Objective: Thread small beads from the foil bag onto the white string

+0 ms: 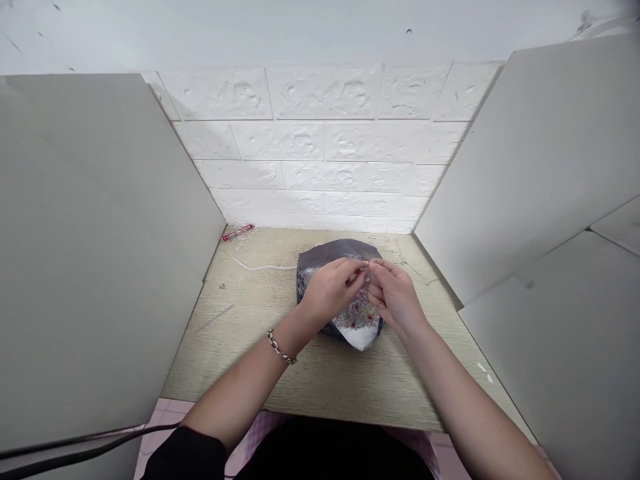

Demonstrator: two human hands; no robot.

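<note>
Both hands meet above a dark, open-topped container (pixel 327 253) that holds many small beads (pixel 356 313), mostly clear with red and yellow ones among them. My left hand (pixel 334 287), with a chain bracelet (pixel 281 347) at its wrist, pinches with thumb and index finger. Against those fingertips, my right hand (pixel 396 293) is also closed in a pinch. A tiny yellowish bit shows between the two, too small to name. From the container's left side, a white beaded-looking strand (pixel 267 268) runs across the table. Thin thread-like lines (pixel 413 268) lie right of my right hand.
A red wrapper-like stick (pixel 238 232) lies at the back left of the wooden table (pixel 300 387). A thin grey rod (pixel 215 318) rests on the left. Grey panels (pixel 525 180) flank both sides, with a white brick-patterned wall (pixel 327 140) behind.
</note>
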